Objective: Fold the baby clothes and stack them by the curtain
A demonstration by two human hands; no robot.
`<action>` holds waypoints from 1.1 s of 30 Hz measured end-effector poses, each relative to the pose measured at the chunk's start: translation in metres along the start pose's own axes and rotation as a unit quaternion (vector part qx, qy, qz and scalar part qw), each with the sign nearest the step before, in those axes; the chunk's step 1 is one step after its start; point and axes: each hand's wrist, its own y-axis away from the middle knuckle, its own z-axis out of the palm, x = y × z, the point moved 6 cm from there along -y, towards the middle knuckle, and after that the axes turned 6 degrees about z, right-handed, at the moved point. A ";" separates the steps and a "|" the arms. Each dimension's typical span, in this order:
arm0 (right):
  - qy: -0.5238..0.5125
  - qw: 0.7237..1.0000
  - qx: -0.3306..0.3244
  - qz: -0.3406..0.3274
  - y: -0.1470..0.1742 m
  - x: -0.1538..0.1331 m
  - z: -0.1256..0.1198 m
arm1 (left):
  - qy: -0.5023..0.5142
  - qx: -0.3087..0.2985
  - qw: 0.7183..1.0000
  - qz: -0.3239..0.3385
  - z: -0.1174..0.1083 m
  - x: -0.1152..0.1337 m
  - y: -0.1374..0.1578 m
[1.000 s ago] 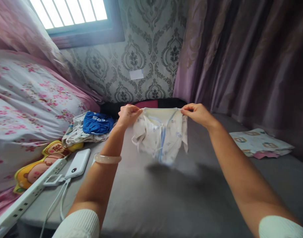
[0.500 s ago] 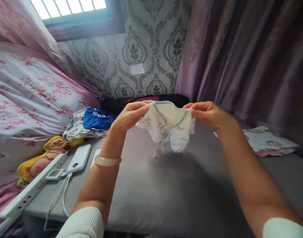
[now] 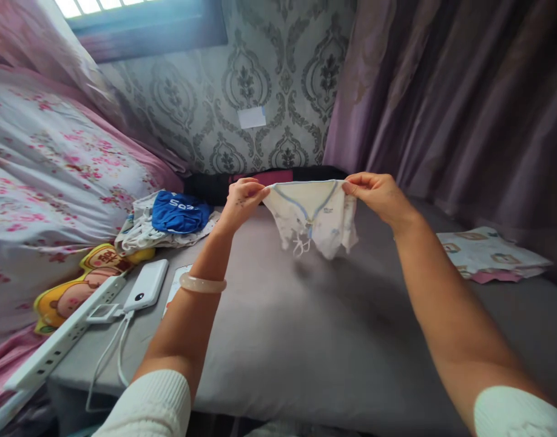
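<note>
A small cream baby top (image 3: 321,215) with blue edging, faint printed marks and thin ties hangs above the grey-covered surface (image 3: 278,340). My left hand (image 3: 246,201) pinches its left shoulder between thumb and fingers. At the opposite shoulder, my right hand (image 3: 374,193) grips the cloth the same way. The top edge is stretched nearly straight between both hands, and the lower part dangles free. A pale bangle (image 3: 202,284) circles my left wrist.
Left of my arm lie a blue cloth bundle (image 3: 181,212) on whitish clothes, a yellow cartoon cushion (image 3: 73,288), a power strip (image 3: 69,334) and a cabled white power bank (image 3: 146,284). Folded cloths (image 3: 494,252) lie at right. Patterned wallpaper (image 3: 278,79) stands behind.
The baby top is pulled straighter along its upper edge, and its lower part has swung up and away from me. Both hands keep their hold. The camera view has tilted slightly downward.
</note>
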 end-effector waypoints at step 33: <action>0.010 0.995 0.055 -0.081 0.005 -0.021 0.016 | 0.070 0.120 0.990 -0.011 -0.004 -0.002 0.002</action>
